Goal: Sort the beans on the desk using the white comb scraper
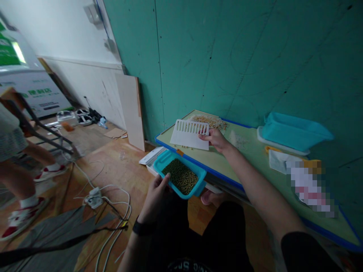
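My left hand (159, 192) grips the near rim of a turquoise plastic tray (200, 170), thumb over the edge. Green mung beans (176, 169) fill one side of the tray, and pale yellow soybeans (187, 181) the other. Held in my right hand (214, 139) is a white plastic scraper (187, 139) with a row of slots along its upper edge. It is tilted over the tabletop (246, 166), beside a spread of loose soybeans (210, 122). The tray is just below the table's blue front edge.
A turquoise bin (295, 130) rests on a white lid to the right, near a yellow-and-white cloth or packet (278, 160). White cables and a power strip (95, 197) lie on the floor at left. Another person's legs (17, 170) are by a chair. A green wall (227, 56) stands behind.
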`<state>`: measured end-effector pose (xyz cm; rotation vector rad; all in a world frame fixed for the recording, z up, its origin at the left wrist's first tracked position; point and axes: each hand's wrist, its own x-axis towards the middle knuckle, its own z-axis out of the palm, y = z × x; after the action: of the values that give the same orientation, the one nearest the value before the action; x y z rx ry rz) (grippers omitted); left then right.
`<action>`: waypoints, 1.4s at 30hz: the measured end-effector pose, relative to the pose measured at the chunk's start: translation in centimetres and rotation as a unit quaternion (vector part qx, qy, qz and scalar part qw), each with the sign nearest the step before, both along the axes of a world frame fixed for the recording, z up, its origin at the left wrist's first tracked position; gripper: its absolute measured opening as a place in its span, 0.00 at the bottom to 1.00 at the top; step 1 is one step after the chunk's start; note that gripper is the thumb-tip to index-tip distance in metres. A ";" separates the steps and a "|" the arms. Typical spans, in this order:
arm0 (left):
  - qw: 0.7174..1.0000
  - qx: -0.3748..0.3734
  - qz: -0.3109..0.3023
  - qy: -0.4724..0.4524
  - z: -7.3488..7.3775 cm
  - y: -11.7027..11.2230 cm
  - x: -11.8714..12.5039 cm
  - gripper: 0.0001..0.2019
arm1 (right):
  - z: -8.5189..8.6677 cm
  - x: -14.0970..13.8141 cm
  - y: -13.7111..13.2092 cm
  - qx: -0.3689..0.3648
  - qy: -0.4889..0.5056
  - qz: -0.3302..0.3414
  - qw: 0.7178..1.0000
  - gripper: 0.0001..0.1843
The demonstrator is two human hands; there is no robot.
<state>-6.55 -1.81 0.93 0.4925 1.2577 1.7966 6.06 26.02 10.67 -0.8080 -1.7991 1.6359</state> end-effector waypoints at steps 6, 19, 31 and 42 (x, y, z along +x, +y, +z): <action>1.000 -0.005 0.017 0.008 0.5 -0.2 -0.1 0.21 | 0.0 -0.1 -0.2 -0.004 0.009 0.009 1.000 0.21; 0.999 0.015 0.027 -0.012 0.6 0.7 -1.1 0.19 | 0.3 -0.1 -1.1 -0.009 0.009 0.026 1.000 0.20; 1.000 0.003 0.030 -0.003 1.0 1.1 -2.2 0.18 | 0.5 0.7 -1.1 -0.026 0.001 0.020 0.999 0.22; 1.000 -0.007 0.017 -0.005 2.2 1.3 -0.4 0.19 | 0.6 2.2 -1.5 -0.013 -0.008 0.009 1.000 0.23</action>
<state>-6.91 -0.55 3.15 0.4571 1.2780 1.8150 8.25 24.52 11.31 -0.8209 -1.8050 1.6719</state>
